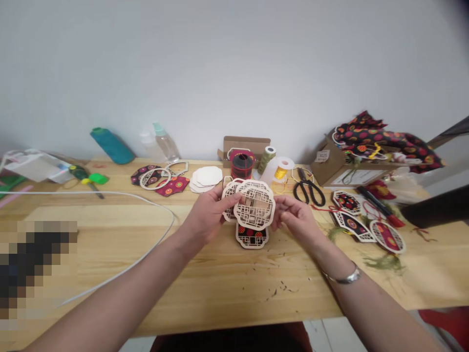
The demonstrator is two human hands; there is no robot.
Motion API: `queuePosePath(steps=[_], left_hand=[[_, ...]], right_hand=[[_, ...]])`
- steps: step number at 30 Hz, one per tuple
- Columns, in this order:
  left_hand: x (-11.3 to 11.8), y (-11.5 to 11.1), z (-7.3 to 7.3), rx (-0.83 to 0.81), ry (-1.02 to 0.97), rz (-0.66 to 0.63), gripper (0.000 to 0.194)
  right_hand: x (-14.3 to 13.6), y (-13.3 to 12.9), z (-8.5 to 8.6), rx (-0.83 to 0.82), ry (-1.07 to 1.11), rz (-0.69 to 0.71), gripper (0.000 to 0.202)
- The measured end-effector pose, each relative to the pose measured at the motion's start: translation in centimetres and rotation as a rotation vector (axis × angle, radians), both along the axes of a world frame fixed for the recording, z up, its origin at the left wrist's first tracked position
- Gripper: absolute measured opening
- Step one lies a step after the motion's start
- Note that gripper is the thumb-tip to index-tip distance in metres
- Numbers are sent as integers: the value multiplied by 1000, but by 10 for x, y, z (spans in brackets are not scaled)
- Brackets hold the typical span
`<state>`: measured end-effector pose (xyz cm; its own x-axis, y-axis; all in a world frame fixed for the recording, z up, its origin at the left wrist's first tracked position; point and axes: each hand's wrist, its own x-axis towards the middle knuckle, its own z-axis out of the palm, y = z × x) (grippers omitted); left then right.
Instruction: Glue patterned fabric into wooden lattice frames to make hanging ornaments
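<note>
pale scalloped lattice frames (254,211), overlapping

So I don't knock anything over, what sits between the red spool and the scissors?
In the head view: a green spool, a yellow spool, loose yellow thread and a whitish item I can't identify.

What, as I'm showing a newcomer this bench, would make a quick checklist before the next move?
1. Left hand has a hold on the lattice frames: ok, the thumb lies over them.
2. Right hand grips the front frame too: cannot tell; it is by the right edge, but contact is unclear.
3. Fabric-backed piece in full sight: not ok, the front frame covers its upper part.
4. Scissors in sight: ok, on the table beyond the right hand.
5. Work surface free of debris: not ok, dark bits are scattered there.
</note>
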<state>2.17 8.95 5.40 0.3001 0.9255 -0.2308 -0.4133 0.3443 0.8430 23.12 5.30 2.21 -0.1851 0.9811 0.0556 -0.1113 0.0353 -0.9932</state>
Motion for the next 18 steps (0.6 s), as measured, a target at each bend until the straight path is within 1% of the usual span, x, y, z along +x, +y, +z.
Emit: queuePosePath(steps=[3, 7, 14, 18], left_hand=[[6, -7, 1, -57, -19, -20, 19], [10, -14, 1, -128, -72, -30, 20], [4, -17, -6, -132, -88, -54, 21], [1, -17, -7, -114, -126, -50, 20]], right_hand=[[-4, 0, 4, -92, 27, -1, 37], [-7, 1, 5, -112, 48, -13, 26], [-6, 1, 6, -74, -17, -71, 30], [-7, 1, 7, -65, -32, -106, 30]])
